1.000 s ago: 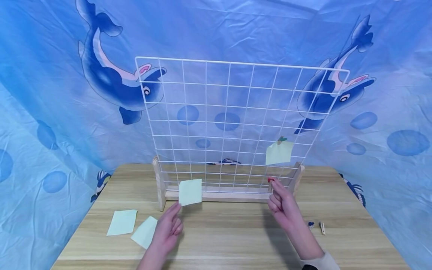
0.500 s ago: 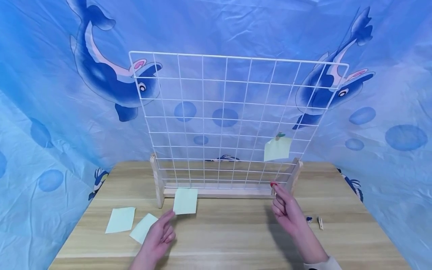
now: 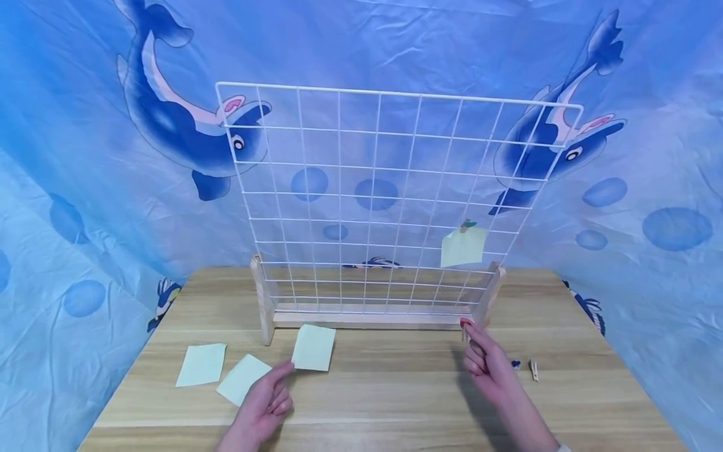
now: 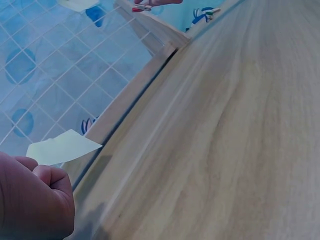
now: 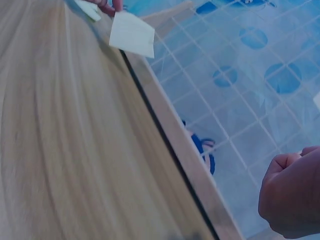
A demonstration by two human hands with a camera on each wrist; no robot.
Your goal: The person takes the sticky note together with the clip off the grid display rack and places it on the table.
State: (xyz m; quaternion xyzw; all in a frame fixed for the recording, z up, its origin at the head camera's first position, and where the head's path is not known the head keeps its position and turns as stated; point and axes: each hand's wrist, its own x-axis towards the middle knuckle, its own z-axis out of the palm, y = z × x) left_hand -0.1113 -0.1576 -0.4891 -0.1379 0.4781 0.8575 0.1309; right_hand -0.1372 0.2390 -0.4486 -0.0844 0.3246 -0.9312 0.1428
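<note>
I'm watching the left hand [image 3: 262,402] pinching a pale green note [image 3: 314,348] at its near left corner; the sheet is hovering above the tabletop [image 3: 390,389], its far edge just overlapping the wooden base [image 3: 367,321] as seen from the head. The right hand [image 3: 490,364] is gripping a red-topped clothespin [image 3: 465,322], fingers curled, near the base's right end. Between them — from the note's right edge to the clothespin — I'm seeing a broad run of wood. On the left, two loose notes [image 3: 201,365] are lying just beside each other, the right one reaching behind the left hand and crowding it. Right of the right hand, a small blue piece [image 3: 516,364] and a plain clothespin [image 3: 534,370] are lying. Farther out, a white wire grid [image 3: 380,93] is standing, a green-topped clip [image 3: 467,225] holding another note [image 3: 463,247] low on its right.
</note>
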